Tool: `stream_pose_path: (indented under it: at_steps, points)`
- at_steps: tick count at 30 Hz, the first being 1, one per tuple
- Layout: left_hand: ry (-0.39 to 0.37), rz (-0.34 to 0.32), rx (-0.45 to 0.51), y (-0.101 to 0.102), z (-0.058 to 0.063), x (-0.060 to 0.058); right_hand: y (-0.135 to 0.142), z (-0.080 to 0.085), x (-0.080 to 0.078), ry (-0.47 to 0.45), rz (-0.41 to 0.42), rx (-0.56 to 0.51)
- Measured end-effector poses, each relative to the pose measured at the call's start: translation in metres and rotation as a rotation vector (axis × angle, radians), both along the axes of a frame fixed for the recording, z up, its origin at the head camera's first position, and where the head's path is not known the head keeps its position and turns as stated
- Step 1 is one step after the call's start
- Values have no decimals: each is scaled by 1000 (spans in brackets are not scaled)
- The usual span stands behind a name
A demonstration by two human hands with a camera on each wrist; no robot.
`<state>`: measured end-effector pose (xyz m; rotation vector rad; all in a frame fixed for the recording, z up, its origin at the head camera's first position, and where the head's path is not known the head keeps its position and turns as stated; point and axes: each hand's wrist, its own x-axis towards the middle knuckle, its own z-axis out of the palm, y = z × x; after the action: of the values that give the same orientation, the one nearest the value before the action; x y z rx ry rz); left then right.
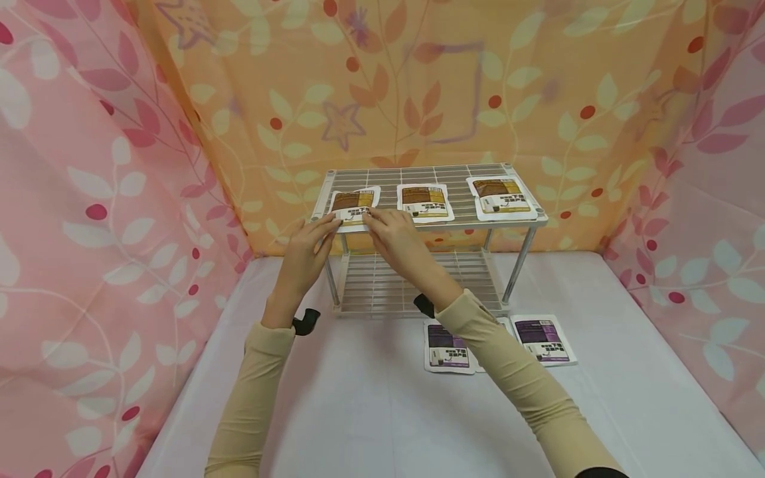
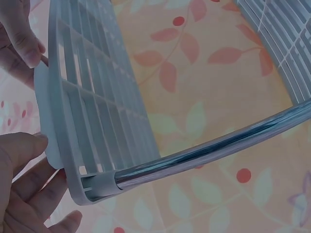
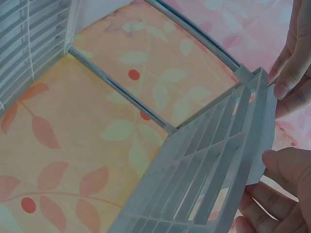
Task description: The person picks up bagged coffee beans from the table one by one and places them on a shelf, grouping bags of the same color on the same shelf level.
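Pinching the near edge of a brown-and-yellow packet (image 1: 356, 200), the left hand (image 1: 303, 257) and right hand (image 1: 399, 242) each hold it between thumb and fingers, their grip narrow. The packet lies at the left end of the upper tier of a wire rack (image 1: 478, 225), by its near rim; the fingertips cover part of its near side. In both wrist views only its pale edge shows, its printed face being hidden, and each opposite hand is cut off by the frame. To the right on the same tier lie a middle packet (image 1: 425, 203) and a far-right packet (image 1: 503, 198), well apart; their small lettering is hard to read. The right forearm masks part of the lower tier (image 1: 388, 282). On the white table (image 1: 358, 405), near and right of the rack, lie two purple packets (image 1: 545, 340); between them, the right sleeve (image 1: 514, 382) hides most of another packet (image 1: 506, 324), whose colour cannot be told.
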<state>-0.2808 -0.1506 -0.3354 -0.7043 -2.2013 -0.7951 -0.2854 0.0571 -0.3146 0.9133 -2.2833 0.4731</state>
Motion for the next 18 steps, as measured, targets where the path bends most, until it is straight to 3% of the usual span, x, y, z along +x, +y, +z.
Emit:
stream_pose_path:
  at_steps: [18]
  points:
    - [-47,-17,9,0,7,-10,0,2,-9,-10,-41,38]
